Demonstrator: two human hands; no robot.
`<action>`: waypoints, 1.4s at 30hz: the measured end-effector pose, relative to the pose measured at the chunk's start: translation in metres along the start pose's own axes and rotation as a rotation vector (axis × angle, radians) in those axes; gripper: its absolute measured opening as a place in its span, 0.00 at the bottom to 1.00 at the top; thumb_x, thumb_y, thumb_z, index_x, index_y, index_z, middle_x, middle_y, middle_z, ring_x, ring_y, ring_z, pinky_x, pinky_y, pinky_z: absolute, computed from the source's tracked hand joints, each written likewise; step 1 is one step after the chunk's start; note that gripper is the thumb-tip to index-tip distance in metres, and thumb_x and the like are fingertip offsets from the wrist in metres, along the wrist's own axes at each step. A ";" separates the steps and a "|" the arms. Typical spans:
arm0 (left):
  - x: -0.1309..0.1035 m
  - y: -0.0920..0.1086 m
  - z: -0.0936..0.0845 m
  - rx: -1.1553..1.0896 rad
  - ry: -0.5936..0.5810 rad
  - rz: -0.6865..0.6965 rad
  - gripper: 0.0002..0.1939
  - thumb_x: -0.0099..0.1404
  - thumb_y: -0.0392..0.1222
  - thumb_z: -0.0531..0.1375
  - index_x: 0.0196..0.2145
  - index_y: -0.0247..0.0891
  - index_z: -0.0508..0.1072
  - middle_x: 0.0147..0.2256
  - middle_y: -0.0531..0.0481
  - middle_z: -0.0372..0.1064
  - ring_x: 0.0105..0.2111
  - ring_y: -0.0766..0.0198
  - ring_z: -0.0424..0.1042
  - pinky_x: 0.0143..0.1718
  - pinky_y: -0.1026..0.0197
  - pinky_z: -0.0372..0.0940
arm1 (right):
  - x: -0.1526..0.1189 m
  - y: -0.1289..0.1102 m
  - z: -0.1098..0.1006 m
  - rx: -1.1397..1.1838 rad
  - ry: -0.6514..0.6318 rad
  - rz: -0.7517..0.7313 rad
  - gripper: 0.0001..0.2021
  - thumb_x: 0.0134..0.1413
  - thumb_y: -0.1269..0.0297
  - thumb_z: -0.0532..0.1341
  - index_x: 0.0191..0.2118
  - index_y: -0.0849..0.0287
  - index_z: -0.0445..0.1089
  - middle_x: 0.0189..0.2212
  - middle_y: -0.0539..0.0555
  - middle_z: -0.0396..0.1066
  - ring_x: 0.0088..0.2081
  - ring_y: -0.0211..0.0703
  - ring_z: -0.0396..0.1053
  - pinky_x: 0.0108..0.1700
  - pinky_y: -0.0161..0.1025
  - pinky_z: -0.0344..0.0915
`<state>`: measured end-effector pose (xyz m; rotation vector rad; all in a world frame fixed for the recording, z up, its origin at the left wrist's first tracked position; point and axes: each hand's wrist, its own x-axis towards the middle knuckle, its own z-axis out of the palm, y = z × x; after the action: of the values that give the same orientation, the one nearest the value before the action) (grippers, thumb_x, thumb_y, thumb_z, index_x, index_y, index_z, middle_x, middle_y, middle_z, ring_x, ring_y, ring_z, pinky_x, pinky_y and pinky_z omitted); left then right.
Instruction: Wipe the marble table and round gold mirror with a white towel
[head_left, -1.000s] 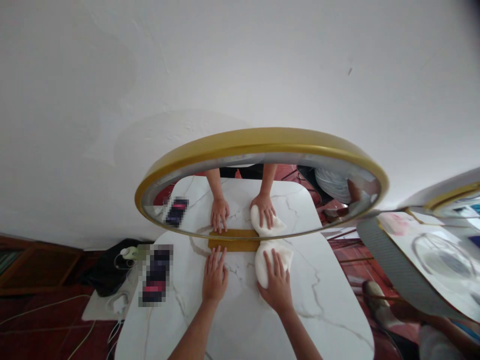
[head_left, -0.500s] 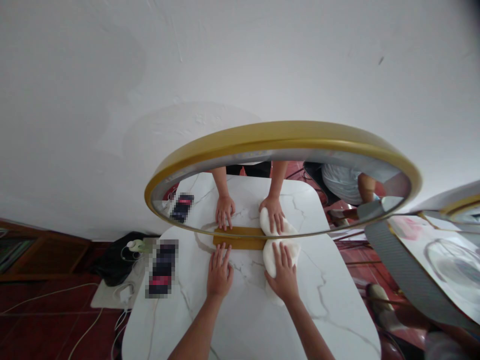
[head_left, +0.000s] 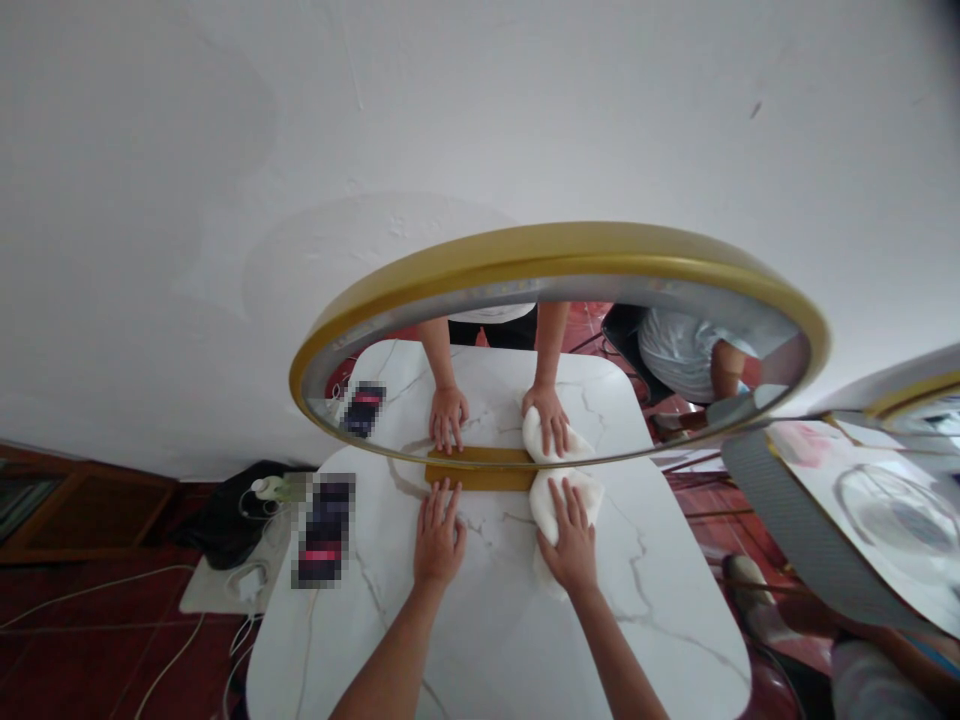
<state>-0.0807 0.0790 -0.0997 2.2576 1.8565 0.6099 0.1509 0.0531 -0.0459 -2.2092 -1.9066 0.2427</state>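
My left hand (head_left: 440, 541) lies flat on the white marble-patterned table (head_left: 495, 620), its fingers stretched out. Its fingertips touch the front edge of a gold strip (head_left: 487, 478) at the foot of a gold-rimmed mirror (head_left: 555, 245). To the right, my right hand (head_left: 574, 550) rests palm down on a bunched white cloth (head_left: 589, 497), fingers extended over it. The cloth lies against the strip's right end, and part of it is hidden under the hand. Both hands and the cloth are also reflected in the mirror.
A blurred-out phone (head_left: 324, 530) lies at the table's left side with a cable running from it. A black bag (head_left: 221, 520) and a power strip (head_left: 250, 582) are on the left. At right stands another table (head_left: 817, 540), with a person's foot (head_left: 752, 590) beside it.
My right hand and the cloth have shifted very slightly to the right. My left hand stays in place. The view has tilted a little, so the mirror appears higher.
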 end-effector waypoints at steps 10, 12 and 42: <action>0.000 0.001 -0.003 -0.004 0.000 0.002 0.35 0.61 0.30 0.49 0.64 0.45 0.46 0.64 0.51 0.45 0.64 0.56 0.42 0.62 0.47 0.47 | -0.029 -0.003 0.005 0.007 -0.168 -0.334 0.39 0.51 0.57 0.52 0.66 0.50 0.33 0.66 0.54 0.33 0.65 0.56 0.31 0.56 0.61 0.48; 0.000 0.001 -0.002 -0.012 0.008 -0.005 0.35 0.60 0.30 0.49 0.63 0.46 0.47 0.64 0.52 0.45 0.64 0.56 0.43 0.62 0.47 0.47 | -0.033 -0.001 0.009 0.000 -0.162 -0.336 0.38 0.51 0.56 0.53 0.65 0.49 0.33 0.66 0.53 0.33 0.65 0.56 0.32 0.57 0.60 0.47; -0.001 -0.002 0.003 -0.096 0.073 -0.140 0.33 0.62 0.30 0.48 0.64 0.39 0.44 0.65 0.44 0.38 0.63 0.54 0.45 0.61 0.47 0.50 | -0.029 -0.018 0.022 -0.012 -0.039 0.063 0.33 0.57 0.60 0.47 0.65 0.45 0.29 0.66 0.49 0.32 0.65 0.53 0.32 0.51 0.59 0.57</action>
<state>-0.0810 0.0788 -0.1037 2.0518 1.9536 0.7507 0.1232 0.0278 -0.0626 -2.2909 -1.8647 0.2872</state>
